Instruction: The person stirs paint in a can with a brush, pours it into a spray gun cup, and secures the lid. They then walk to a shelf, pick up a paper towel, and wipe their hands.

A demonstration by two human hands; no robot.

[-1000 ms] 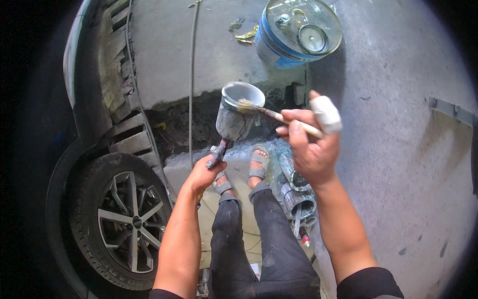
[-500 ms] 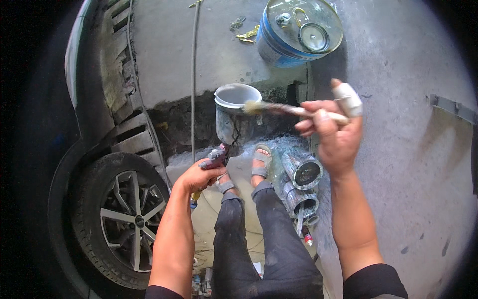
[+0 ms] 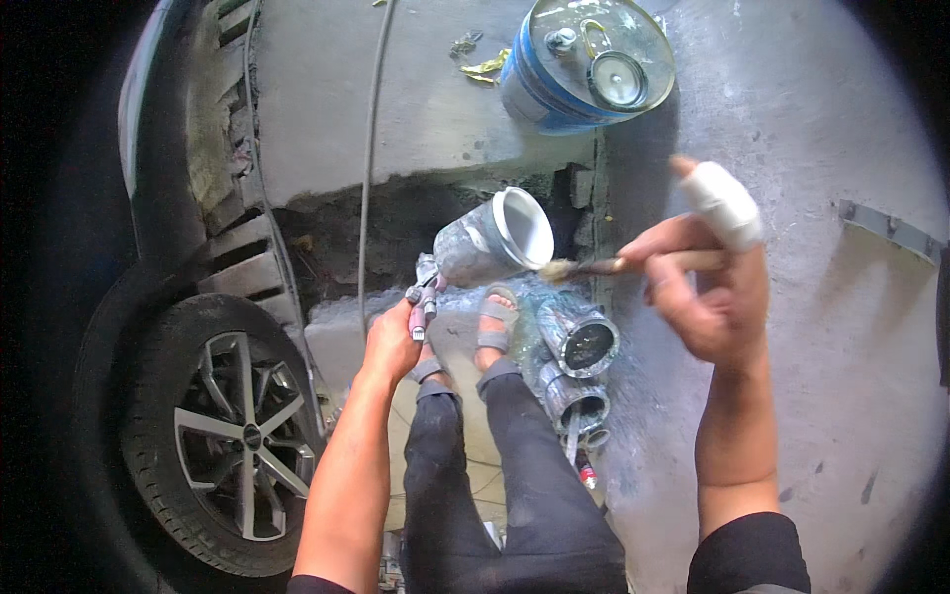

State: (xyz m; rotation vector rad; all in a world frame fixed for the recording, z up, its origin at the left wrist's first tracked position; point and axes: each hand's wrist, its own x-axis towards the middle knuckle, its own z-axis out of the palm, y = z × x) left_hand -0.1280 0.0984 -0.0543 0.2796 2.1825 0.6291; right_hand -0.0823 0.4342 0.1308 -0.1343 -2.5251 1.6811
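My left hand (image 3: 393, 342) is wrapped round a spray gun (image 3: 424, 297) with a large paint-smeared cup (image 3: 470, 246) on it. The cup has no lid and tilts to the right, its pale inside showing. A paintbrush (image 3: 599, 266) with a light handle is pinched in my right hand (image 3: 708, 287). Its bristles point left and sit at the lower right edge of the cup's rim; whether they touch it I cannot tell. A white bandage (image 3: 725, 205) covers one finger of my right hand, and that finger stands up off the handle.
A blue drum (image 3: 549, 94) stands at the far right of centre. Two paint-coated metal cans (image 3: 591, 345) are beside my right foot. To the left is a car wheel (image 3: 247, 436) by a slotted floor drain (image 3: 233, 243). A hose (image 3: 368, 148) runs across the floor.
The cup has tipped from nearly upright over to the right as my left hand turned the spray gun. My right hand has moved right and down with the paintbrush.
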